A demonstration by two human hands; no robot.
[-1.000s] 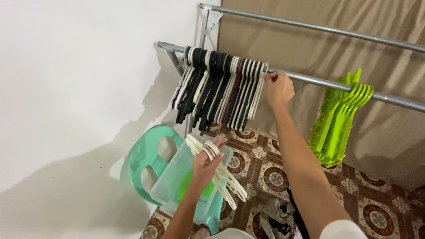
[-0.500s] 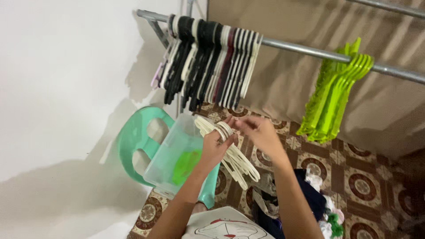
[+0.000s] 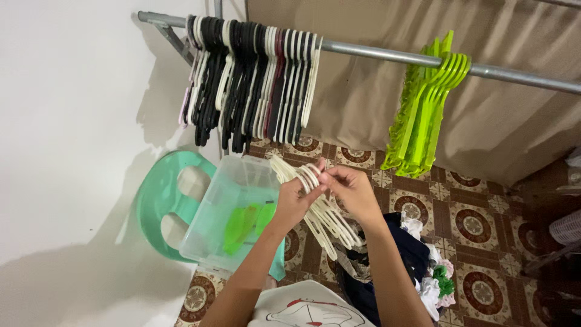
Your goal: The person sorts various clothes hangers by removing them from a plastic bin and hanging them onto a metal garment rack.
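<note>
White hangers [image 3: 321,209] hang bunched in the left hand [image 3: 292,203], its fingers curled around their hooks. Right hand [image 3: 351,191] fingers pinch one hook just beside them.

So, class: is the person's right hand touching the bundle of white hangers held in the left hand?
Touching. In the head view the right hand pinches the hooks of the white hangers, which the left hand grips.

Cream hangers [image 3: 321,209], lime-green hangers [image 3: 423,115]
</note>
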